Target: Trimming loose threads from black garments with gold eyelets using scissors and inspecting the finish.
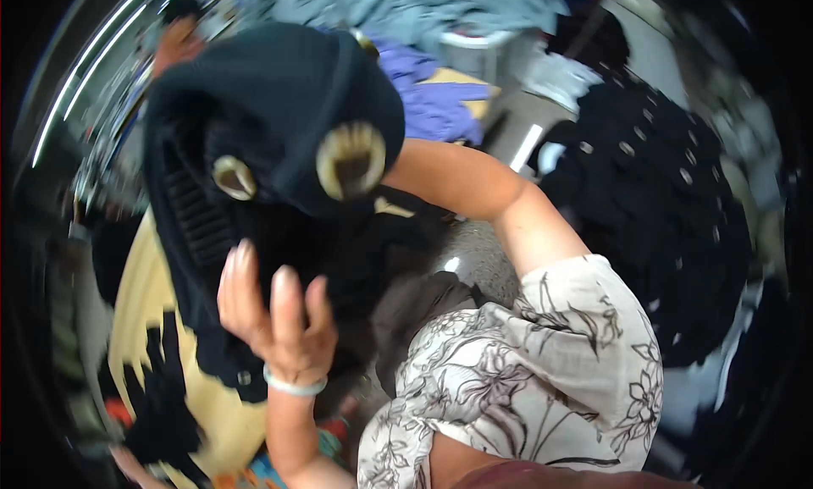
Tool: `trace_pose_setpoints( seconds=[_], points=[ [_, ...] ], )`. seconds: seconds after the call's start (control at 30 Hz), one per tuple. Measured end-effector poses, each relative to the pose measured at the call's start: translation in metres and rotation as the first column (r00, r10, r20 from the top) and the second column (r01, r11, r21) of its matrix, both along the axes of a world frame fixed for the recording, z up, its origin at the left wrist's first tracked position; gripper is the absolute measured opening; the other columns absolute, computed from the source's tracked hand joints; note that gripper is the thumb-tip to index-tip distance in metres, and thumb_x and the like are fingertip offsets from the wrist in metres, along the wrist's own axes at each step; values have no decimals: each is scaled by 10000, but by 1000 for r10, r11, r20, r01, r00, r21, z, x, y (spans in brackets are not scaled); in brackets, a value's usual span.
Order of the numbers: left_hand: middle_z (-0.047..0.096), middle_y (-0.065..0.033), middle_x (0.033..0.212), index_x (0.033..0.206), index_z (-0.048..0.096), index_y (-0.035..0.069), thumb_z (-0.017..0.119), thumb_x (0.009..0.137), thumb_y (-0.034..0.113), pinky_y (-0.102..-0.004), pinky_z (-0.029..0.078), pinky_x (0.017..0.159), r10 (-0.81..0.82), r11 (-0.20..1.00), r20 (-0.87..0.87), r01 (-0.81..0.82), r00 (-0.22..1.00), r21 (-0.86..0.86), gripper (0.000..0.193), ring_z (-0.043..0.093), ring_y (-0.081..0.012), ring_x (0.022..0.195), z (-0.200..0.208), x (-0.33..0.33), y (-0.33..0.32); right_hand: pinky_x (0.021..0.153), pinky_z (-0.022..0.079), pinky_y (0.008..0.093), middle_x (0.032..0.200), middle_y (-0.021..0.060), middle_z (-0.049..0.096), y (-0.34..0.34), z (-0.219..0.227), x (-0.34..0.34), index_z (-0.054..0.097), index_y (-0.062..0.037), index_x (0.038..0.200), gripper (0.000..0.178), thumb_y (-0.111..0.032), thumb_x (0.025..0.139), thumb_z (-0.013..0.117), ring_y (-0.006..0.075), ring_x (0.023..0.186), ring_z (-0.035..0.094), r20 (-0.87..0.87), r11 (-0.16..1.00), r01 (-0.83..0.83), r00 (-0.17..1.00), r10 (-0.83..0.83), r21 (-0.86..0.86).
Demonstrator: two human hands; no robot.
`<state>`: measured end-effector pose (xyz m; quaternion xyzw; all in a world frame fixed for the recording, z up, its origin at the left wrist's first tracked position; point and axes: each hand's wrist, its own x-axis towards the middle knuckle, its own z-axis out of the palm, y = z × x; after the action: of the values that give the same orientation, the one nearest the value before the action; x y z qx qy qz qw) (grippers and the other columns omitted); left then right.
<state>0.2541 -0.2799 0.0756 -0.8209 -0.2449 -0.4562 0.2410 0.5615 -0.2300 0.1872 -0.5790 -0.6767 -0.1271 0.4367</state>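
Observation:
A dark navy garment (pixel 279 108) with ribbed edging is lifted in front of me. It carries two large round tan-and-brown fittings, perhaps buttons or rings. My left hand (pixel 279 315), with a pale band at its wrist, is just below the garment's ribbed part, fingers spread and apart. Whether its fingertips touch the cloth I cannot tell. My right forearm (pixel 457 176) reaches across from the right and passes behind the garment, which hides that hand and its fingers. Below the raised cloth, more black fabric lies over a yellowish surface (pixel 224 404).
A large black heap of cloth with pale spots (pixel 652 193) rises on the right. Grey-blue cloth (pixel 406 6) is piled at the far side, near a pale bin (pixel 483 57) and purple cloth (pixel 432 99). Another person's arm (pixel 174 44) shows at the far left.

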Motion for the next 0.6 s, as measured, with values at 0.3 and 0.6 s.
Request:
trace_pose_setpoints(
  seconds=[0.3,0.6],
  points=[
    [374,-228,1447,1407,434,79,671,862,270,-480,260,1086,251,877,-240,-326,938,-353,625,367,-378,1322,-81,-75,42,986,426,445,1167,202,623,-152,76,66,601,-20,1219,677,-413,695,774,355,1117,578,-227,580,810,552,-803,-83],
    [427,-145,1446,1403,468,133,633,904,336,-435,301,1068,327,892,-239,-383,914,-242,563,426,-328,1294,-89,-67,52,960,444,431,1127,176,650,-300,120,121,642,-34,1179,648,-427,685,791,325,1083,601,-345,-144,945,-245,-906,-292]
  ],
)
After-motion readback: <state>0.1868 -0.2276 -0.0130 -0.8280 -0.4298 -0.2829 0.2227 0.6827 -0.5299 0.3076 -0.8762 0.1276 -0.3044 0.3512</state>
